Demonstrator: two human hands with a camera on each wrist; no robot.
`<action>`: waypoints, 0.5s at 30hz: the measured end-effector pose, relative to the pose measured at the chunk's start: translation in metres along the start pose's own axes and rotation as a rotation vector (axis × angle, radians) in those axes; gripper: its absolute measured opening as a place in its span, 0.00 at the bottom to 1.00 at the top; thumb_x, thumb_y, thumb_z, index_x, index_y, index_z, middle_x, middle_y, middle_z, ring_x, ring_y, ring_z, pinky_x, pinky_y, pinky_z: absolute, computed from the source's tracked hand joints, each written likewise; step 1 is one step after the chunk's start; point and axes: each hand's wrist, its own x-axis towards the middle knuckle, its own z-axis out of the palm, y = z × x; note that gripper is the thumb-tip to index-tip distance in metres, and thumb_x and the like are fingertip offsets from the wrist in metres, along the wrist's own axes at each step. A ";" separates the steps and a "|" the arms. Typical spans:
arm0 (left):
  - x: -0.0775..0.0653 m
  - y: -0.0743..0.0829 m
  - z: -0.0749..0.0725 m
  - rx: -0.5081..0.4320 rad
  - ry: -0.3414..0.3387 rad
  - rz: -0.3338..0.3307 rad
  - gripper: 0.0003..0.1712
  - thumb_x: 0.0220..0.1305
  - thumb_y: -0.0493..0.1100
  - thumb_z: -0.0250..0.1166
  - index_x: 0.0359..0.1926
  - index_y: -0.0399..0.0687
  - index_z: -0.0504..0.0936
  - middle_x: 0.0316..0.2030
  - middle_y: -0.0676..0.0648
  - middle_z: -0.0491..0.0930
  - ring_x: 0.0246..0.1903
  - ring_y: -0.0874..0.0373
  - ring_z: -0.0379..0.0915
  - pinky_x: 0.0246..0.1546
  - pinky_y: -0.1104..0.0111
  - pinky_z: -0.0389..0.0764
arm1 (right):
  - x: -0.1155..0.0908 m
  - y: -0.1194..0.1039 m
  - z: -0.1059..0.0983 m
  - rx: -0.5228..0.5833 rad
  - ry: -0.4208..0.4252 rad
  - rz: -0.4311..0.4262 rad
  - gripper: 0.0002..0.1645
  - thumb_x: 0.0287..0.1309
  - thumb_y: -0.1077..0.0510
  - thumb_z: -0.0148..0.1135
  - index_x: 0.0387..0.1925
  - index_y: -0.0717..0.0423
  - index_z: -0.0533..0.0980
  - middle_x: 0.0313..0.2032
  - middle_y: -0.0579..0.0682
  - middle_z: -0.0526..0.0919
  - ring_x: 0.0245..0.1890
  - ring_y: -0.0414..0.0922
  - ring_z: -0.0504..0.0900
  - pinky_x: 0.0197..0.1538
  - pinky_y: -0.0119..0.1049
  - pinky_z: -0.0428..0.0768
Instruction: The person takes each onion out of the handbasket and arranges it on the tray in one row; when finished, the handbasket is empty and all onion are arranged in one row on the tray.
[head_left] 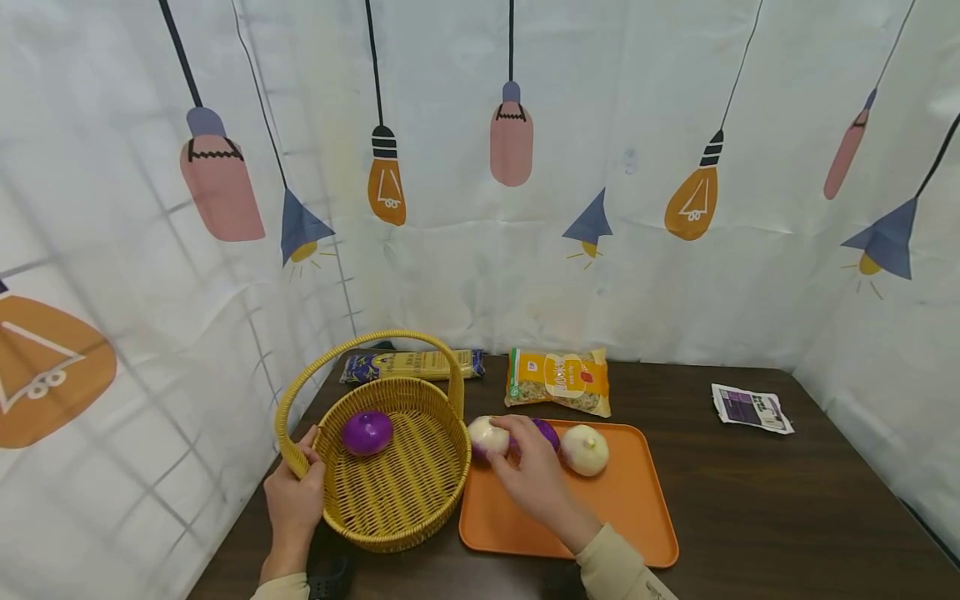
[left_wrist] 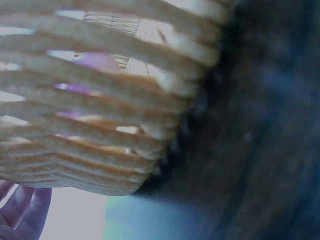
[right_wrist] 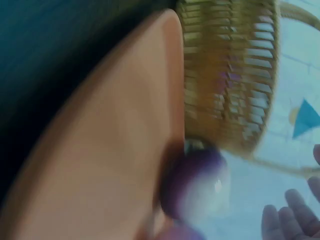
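Observation:
My left hand (head_left: 294, 500) grips the yellow wicker basket (head_left: 397, 500) at its left rim, where the arched handle (head_left: 333, 354) joins. Inside the basket lies a purple onion (head_left: 367, 432). Over the orange tray (head_left: 630, 525) my right hand (head_left: 536, 479) reaches with thumb and fingers parted, close above a white-and-purple onion (head_left: 486, 437). In the right wrist view, a gap shows between the fingers (right_wrist: 290, 215) and that onion (right_wrist: 197, 185). Another purple onion (head_left: 547, 432) is partly hidden behind the hand, and a white onion (head_left: 585, 450) sits to its right.
Behind the basket lies a long yellow-and-blue packet (head_left: 416, 365). An orange-and-yellow bag (head_left: 558, 382) is behind the tray. Far right on the dark table (head_left: 750, 500) is a small white-and-purple packet (head_left: 750, 408). A printed curtain (head_left: 465, 267) hangs around the back and sides.

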 end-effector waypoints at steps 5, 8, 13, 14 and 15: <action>0.000 0.000 -0.001 0.002 -0.013 -0.006 0.11 0.66 0.34 0.54 0.35 0.40 0.84 0.57 0.50 0.80 0.15 0.60 0.51 0.22 0.71 0.59 | 0.001 -0.004 0.026 0.035 -0.038 -0.103 0.23 0.56 0.67 0.67 0.53 0.55 0.76 0.52 0.50 0.79 0.49 0.50 0.79 0.47 0.47 0.80; 0.001 0.002 -0.001 -0.001 -0.015 -0.009 0.14 0.66 0.35 0.54 0.44 0.41 0.86 0.57 0.50 0.80 0.15 0.59 0.51 0.22 0.71 0.59 | 0.001 -0.007 0.037 0.075 -0.058 -0.116 0.23 0.56 0.67 0.66 0.54 0.52 0.76 0.49 0.48 0.79 0.43 0.51 0.78 0.44 0.43 0.80; 0.001 0.002 -0.002 -0.004 -0.014 -0.011 0.19 0.66 0.35 0.53 0.54 0.42 0.83 0.57 0.49 0.80 0.15 0.59 0.50 0.21 0.70 0.58 | 0.005 -0.013 0.053 0.061 -0.092 -0.120 0.22 0.59 0.65 0.65 0.54 0.48 0.77 0.48 0.45 0.79 0.35 0.48 0.74 0.37 0.32 0.74; 0.002 0.002 -0.002 -0.004 -0.014 -0.010 0.19 0.66 0.35 0.53 0.54 0.42 0.83 0.57 0.49 0.80 0.14 0.60 0.50 0.21 0.70 0.58 | 0.005 -0.014 0.056 0.069 -0.103 -0.117 0.21 0.59 0.64 0.64 0.54 0.48 0.77 0.49 0.46 0.79 0.36 0.46 0.75 0.39 0.33 0.75; 0.002 0.002 -0.002 -0.004 -0.014 -0.009 0.19 0.66 0.35 0.54 0.54 0.42 0.83 0.57 0.49 0.80 0.14 0.60 0.49 0.20 0.69 0.58 | 0.006 -0.015 0.059 0.080 -0.114 -0.108 0.21 0.60 0.64 0.64 0.54 0.48 0.77 0.49 0.47 0.80 0.37 0.44 0.76 0.40 0.33 0.76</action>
